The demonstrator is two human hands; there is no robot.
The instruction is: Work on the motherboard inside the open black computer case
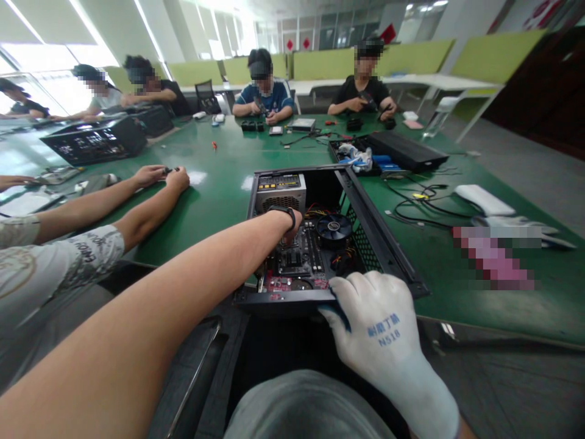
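An open black computer case (388, 244) lies on the green table (219, 183) in front of me. Inside it are a motherboard (297, 262), a round cooler fan (333, 227) and a grey power supply (280, 190). My bare left hand (292, 227), with a black band at the wrist, reaches down onto the motherboard; its fingers are hidden behind the wrist. My right hand (375, 323), in a white glove, is closed over the case's near edge beside the motherboard's corner.
A person's two bare arms (137, 195) rest on the table at my left. Another open case (388, 155) and loose black cables (420, 204) lie at the right. A black case (95, 140) stands far left. Several people work at the far side.
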